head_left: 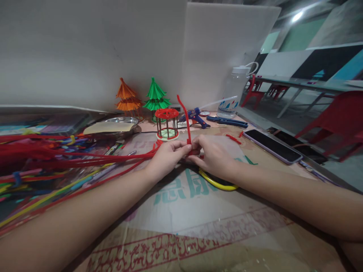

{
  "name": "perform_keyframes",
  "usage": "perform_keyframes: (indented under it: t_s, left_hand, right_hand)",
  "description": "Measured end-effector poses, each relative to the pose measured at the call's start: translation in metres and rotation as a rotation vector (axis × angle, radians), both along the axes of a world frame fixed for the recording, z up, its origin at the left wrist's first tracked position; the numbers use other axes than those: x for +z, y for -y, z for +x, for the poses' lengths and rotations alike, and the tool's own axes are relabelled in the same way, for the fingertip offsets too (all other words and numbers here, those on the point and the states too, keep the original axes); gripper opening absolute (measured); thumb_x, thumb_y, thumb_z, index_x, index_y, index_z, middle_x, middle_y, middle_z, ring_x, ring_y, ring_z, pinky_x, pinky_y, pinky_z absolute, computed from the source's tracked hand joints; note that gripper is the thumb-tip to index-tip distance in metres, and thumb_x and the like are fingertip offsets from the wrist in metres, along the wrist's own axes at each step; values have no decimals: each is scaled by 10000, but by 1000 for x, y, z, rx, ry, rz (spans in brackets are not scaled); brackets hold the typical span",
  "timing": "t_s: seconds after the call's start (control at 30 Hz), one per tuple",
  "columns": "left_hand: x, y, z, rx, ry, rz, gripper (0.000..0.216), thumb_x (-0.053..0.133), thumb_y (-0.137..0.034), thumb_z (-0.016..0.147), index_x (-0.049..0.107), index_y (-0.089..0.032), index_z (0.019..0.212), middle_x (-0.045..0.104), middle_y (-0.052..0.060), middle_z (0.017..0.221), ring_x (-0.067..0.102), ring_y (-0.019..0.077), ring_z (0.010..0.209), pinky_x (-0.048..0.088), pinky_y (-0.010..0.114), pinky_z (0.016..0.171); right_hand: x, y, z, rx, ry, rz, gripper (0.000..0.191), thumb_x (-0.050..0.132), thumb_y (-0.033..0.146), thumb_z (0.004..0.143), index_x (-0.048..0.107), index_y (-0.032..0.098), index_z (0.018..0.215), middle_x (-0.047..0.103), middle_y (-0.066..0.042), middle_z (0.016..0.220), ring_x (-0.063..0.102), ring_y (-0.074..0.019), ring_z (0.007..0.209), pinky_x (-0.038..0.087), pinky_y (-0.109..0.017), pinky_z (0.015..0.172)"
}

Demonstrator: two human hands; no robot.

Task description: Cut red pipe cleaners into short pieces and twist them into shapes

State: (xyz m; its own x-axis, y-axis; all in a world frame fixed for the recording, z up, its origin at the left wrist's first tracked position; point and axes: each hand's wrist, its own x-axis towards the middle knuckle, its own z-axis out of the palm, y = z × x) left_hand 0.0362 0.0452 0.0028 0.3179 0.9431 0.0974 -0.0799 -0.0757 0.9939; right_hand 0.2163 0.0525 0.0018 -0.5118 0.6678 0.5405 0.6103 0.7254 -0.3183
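Note:
My left hand [167, 156] and my right hand [214, 155] meet at the table's middle, both pinched on a red pipe cleaner [185, 119] that rises and bends over at its top. Long red pipe cleaners [107, 156] trail from my left hand toward the left. A yellow ring [217, 184] lies under my right wrist. Just behind my hands stands a small pavilion model [167, 124] with a red roof and dark posts.
Orange [127, 96] and green [155, 96] paper pagoda models stand by the white wall. A blue glue gun [195, 116], a water bottle [234, 94], a phone [268, 145] and a metal bowl [120, 122] are on the table. Coloured pipe cleaners [34, 158] pile at left.

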Motion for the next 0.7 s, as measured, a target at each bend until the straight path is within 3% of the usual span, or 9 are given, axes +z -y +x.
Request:
perform_keyframes:
  t_s: [0.53, 0.7]
  left_hand:
    - [1, -1, 1, -17, -43, 47, 267, 733, -414, 753, 694, -150, 759, 713, 22, 738, 640, 146, 669, 480, 243, 653]
    - [-2, -3, -1, 14, -13, -27, 297, 743, -440, 749, 694, -150, 788, 682, 0, 688, 583, 112, 574, 418, 215, 562]
  right_hand:
    - [0, -1, -2, 6, -18, -16, 196, 599, 260, 841, 406, 236, 865, 551, 7, 740, 494, -152, 612, 362, -265, 559]
    - [1, 1, 0, 45, -8, -101, 256, 666, 319, 853, 437, 240, 937, 592, -11, 821, 560, -167, 688, 423, -277, 597]
